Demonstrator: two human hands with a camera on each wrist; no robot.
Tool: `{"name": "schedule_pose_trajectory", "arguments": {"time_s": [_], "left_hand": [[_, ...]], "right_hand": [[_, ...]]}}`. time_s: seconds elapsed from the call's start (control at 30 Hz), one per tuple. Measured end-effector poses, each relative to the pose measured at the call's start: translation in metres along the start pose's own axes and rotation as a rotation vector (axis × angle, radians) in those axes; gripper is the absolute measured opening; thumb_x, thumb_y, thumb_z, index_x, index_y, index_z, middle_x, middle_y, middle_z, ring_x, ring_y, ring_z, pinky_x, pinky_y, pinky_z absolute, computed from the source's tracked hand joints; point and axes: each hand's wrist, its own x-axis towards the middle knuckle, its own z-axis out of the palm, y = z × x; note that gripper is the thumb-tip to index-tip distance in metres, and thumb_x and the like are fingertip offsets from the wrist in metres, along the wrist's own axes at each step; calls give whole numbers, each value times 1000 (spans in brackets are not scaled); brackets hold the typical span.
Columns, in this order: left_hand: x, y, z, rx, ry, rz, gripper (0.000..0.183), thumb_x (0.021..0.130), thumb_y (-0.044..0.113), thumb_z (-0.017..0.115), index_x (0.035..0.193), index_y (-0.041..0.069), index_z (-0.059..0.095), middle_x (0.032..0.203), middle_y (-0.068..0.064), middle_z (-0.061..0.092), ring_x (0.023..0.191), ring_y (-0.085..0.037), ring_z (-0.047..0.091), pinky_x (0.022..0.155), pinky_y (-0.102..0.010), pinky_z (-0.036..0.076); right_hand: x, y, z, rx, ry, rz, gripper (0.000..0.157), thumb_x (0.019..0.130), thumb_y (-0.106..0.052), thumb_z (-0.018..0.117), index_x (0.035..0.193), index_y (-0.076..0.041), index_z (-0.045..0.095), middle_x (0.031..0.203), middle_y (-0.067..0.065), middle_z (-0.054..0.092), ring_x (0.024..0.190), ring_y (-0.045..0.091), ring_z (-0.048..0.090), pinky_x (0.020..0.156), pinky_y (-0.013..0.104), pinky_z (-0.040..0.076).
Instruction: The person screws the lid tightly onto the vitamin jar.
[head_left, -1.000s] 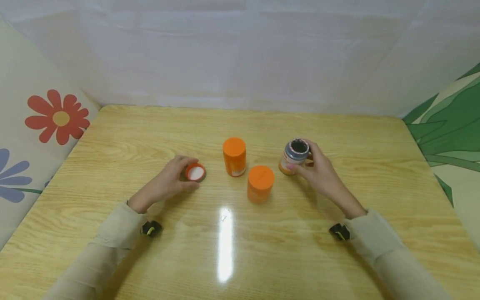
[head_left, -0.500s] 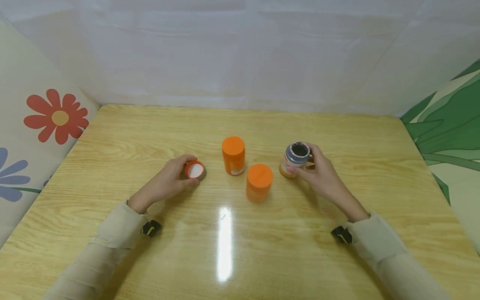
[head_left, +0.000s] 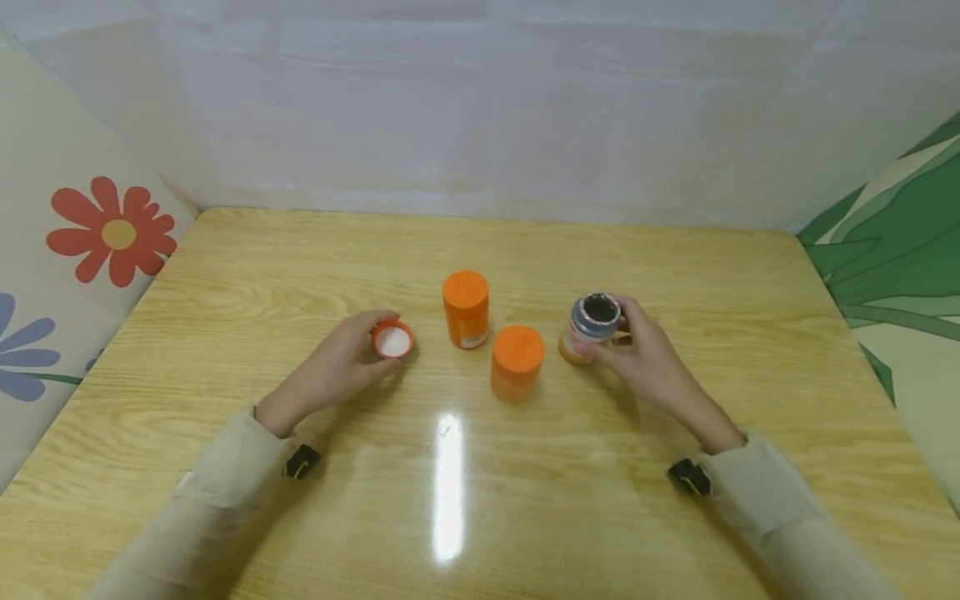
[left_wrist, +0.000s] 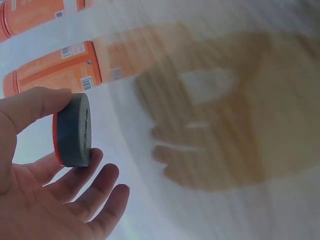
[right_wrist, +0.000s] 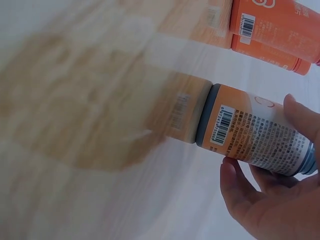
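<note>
My left hand (head_left: 341, 360) pinches a round dark grey lid (left_wrist: 75, 131) between thumb and fingers. Its red-rimmed inner side with a white liner (head_left: 392, 341) faces up in the head view. On the right, my right hand (head_left: 645, 358) grips an uncapped bottle (right_wrist: 250, 131) around its side. The bottle has an orange and white printed label, a grey base and a grey neck, and its dark mouth (head_left: 601, 308) points upward. It stands on the table, apart from the lid.
Two orange bottles with orange caps stand between the hands: a farther one (head_left: 467, 308) and a nearer one (head_left: 517, 363). All are on a glossy wood-grain table (head_left: 360, 500). A white sheet (head_left: 480, 108) closes off the back, with patterned panels at both sides.
My right hand has shifted the uncapped bottle slightly toward me. The left fingers have closed in on the lid, which has tilted a little and moved slightly right. The capped bottles look unmoved.
</note>
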Motion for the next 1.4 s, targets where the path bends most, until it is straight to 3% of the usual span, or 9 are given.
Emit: {"name": "schedule_pose_trajectory", "arguments": {"time_s": [0.5, 0.97, 1.2, 1.4], "left_hand": [[-8, 8, 4, -18, 70, 59, 59, 78, 5, 82, 130, -4, 56, 123, -19, 62, 110, -31, 57, 92, -49, 49], [-13, 15, 7, -26, 96, 124, 60, 76, 5, 82, 129, -3, 56, 121, -17, 64, 104, -29, 58, 87, -47, 49], [-17, 22, 7, -65, 58, 106, 60, 76, 5, 83, 129, 0, 56, 122, -13, 64, 108, -26, 58, 90, -48, 49], [-20, 29, 7, -109, 18, 105, 59, 77, 4, 82, 130, 0, 55, 122, -11, 67, 112, -26, 61, 90, -47, 50]], "right_hand": [[-18, -2, 6, 3, -6, -51, 72, 84, -12, 78, 144, 2, 40, 138, 23, 54, 124, 39, 53, 99, 55, 48], [-30, -1, 14, -27, -20, -86, 66, 83, -10, 78, 138, 3, 45, 132, 21, 59, 116, 34, 58, 96, 50, 50], [-38, -3, 12, -46, -37, -104, 65, 84, -13, 78, 140, -2, 45, 132, 16, 60, 114, 27, 59, 93, 29, 51], [-44, -4, 12, -53, -49, -114, 66, 84, -14, 78, 141, -3, 45, 132, 14, 60, 115, 26, 59, 93, 30, 51]]}}
